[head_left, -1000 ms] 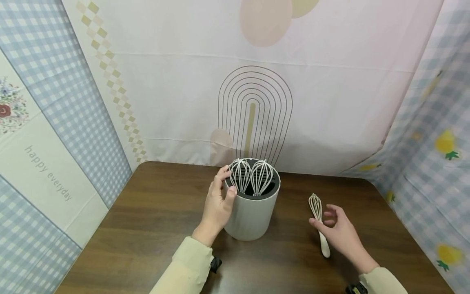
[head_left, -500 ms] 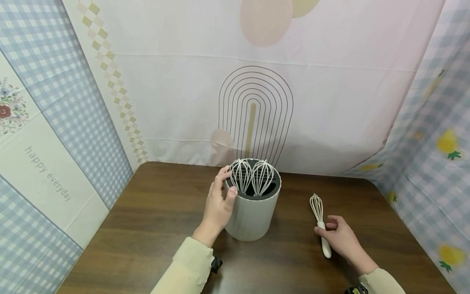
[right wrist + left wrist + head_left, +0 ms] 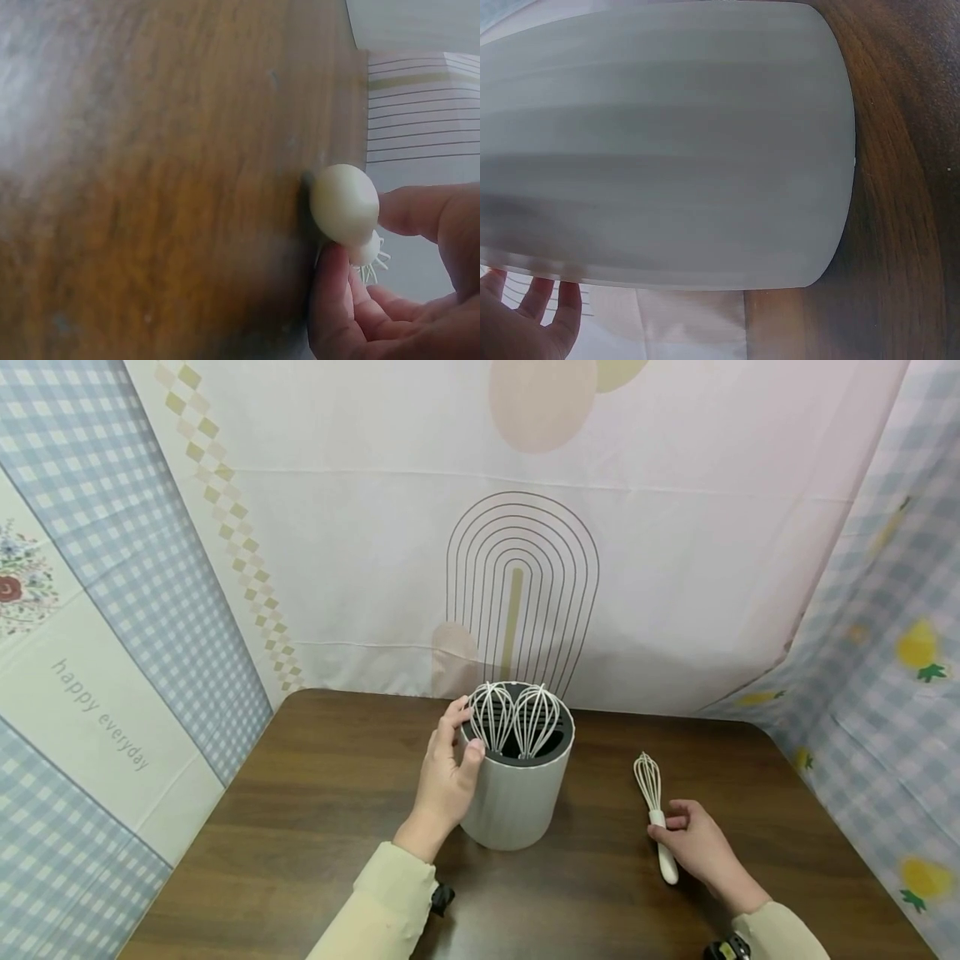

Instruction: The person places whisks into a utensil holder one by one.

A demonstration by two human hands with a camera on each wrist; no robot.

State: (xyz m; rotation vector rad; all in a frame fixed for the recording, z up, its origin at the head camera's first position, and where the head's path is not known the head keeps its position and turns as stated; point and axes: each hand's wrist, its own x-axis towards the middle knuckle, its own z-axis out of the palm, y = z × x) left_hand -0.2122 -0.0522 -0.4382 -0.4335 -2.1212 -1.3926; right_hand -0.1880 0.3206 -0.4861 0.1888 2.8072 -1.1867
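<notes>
A light-grey ribbed utensil holder with a dark slotted top stands upright on the table. Two whisks, one on the left and one on the right, stand in it with their wire heads up. My left hand grips the holder's left side at the rim, thumb in front; in the left wrist view its fingers touch the grey wall. To the right lies a small cream whisk, wires pointing away from me. My right hand pinches its handle between thumb and fingers, close over the tabletop.
The brown wooden table has its back edge against a white patterned cloth. Blue checked cloth hangs on the left and on the right. A dark band sits at the left wrist.
My right hand has moved down from beside the small whisk's wires to its handle and taken hold of it. The left hand and the holder have stayed in place.
</notes>
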